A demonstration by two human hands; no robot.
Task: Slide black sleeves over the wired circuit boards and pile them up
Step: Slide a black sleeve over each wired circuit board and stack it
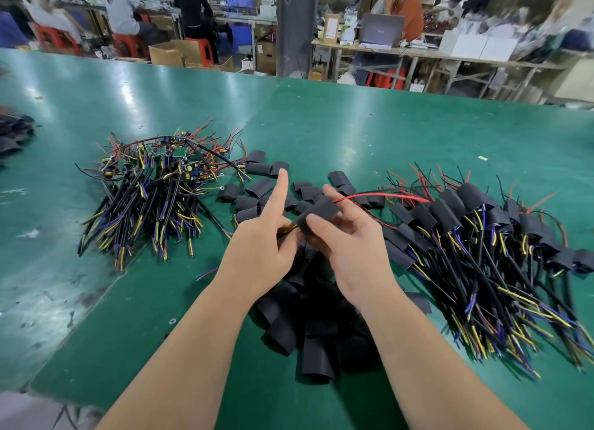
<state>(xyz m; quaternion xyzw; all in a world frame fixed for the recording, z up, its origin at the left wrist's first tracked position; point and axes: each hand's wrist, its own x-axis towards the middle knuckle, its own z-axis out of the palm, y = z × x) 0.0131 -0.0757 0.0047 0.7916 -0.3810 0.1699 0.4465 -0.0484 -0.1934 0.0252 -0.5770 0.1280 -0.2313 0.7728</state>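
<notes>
Pinching the black sleeve [318, 214] in my right hand [350, 246] above the table [353, 124], left hand [260, 246] nipping the wires [287, 229], I judge it light, limp, crushable: hold its edges gently.

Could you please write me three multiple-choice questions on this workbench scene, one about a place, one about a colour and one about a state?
1. Where does the pile of sleeved boards lie?
A. to the person's right
B. to the person's left
C. on a red stool

2. What colour is the wire trailing from the held sleeve?
A. white
B. red
C. green

3. What are the hands doing?
A. resting flat
B. hanging empty
C. holding one sleeve together

Answers: 1 A, the pile lies right of both hands. 2 B, the wire leaving the sleeve is plainly red. 3 C, the left hand and right hand both grip that sleeve.
</notes>
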